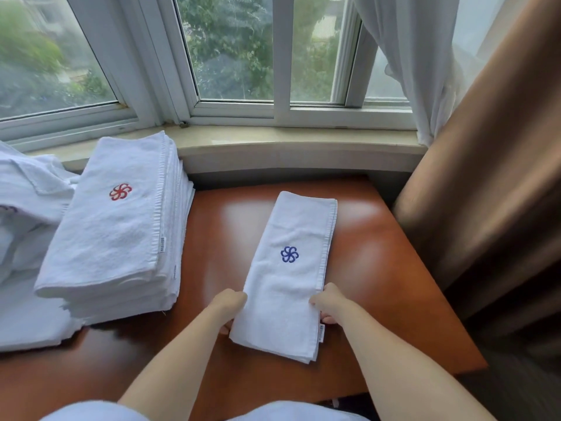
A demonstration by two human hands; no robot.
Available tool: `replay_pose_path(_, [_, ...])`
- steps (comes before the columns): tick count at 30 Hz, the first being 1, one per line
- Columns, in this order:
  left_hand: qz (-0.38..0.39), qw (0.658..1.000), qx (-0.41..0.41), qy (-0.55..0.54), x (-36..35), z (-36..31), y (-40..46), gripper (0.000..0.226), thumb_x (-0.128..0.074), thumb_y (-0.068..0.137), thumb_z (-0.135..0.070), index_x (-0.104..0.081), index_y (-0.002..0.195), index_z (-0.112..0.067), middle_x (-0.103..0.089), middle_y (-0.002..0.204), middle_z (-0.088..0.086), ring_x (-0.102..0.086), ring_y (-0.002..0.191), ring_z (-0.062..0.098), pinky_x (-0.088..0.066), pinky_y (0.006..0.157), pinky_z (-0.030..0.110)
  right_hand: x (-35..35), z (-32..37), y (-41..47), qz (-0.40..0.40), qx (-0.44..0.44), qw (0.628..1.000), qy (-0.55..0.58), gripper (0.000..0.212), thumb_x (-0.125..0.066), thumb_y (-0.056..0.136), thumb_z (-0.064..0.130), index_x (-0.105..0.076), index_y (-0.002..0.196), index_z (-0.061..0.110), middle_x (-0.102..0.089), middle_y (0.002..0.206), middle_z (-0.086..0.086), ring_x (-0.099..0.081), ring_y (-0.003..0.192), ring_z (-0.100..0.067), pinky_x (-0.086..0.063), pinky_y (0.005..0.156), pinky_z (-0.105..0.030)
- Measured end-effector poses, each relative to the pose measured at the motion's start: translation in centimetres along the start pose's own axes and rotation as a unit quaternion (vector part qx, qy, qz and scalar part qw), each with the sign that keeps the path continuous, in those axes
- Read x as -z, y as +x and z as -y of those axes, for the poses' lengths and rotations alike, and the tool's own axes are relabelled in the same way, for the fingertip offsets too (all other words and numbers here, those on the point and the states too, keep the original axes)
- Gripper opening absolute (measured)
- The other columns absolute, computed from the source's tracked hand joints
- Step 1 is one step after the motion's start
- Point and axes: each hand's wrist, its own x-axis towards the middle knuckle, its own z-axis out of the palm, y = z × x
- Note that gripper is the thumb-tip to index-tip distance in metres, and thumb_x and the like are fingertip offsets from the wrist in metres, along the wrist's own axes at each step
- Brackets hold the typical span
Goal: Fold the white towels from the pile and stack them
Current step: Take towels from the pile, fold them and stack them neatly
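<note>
Your hands, left (229,302) and right (329,300), gripped the folded towel (291,268)'s sides; you needed it level going to the stack (118,223).

Soft cloth on a glossy tabletop

We see a folded towel (288,278) of white terry cloth, nubbly and matt, with a blue stitched emblem and a small woven tag at its near corner; the stack of folded towels (118,220) shows the same looped pile, its top one with a red emblem and a flat woven border band. The table (379,268) under them looks like reddish-brown wood, lacquered smooth and shiny. The sill (273,144) seems pale polished stone; the brown curtain (491,177) is smooth cloth.
</note>
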Motion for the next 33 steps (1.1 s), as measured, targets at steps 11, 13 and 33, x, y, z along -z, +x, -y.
replay_pose_path(11, [0.114,0.988,0.079,0.065,-0.1,0.2,-0.8,0.046,-0.055,0.088,-0.016,-0.041,0.13,-0.003,-0.058,0.096,0.013,-0.066,0.081,0.027,-0.058,0.07,0.036,-0.2,-1.1,0.5,-0.045,0.024,0.998,-0.036,0.031,-0.053,0.082,0.008,-0.053,0.113,0.008,-0.059,0.105,-0.009,-0.058,0.092,-0.025,-0.048,0.068,-0.028])
replay_pose_path(13, [0.067,0.996,0.039,0.034,-0.3,0.1,0.1,0.033,-0.056,0.089,-0.021,-0.047,0.116,-0.004,-0.056,0.089,0.01,-0.061,0.077,0.024,-0.055,0.067,0.034,-0.2,-0.9,1.2,-0.065,0.042,0.997,-0.011,0.032,-0.054,0.08,0.007,-0.054,0.111,0.009,-0.061,0.105,-0.009,-0.06,0.096,-0.027,-0.051,0.075,-0.032])
replay_pose_path(33, [-0.015,0.994,-0.103,-0.041,2.3,-10.1,10.1,0.03,-0.054,0.088,-0.01,-0.044,0.06,-0.015,-0.043,0.059,-0.001,-0.04,0.051,0.015,-0.027,0.046,0.024,2.7,9.2,10.5,-0.135,0.082,0.974,0.16,0.038,-0.053,0.093,0.027,-0.054,0.13,0.019,-0.05,0.132,-0.008,-0.055,0.112,-0.03,-0.046,0.096,-0.039])
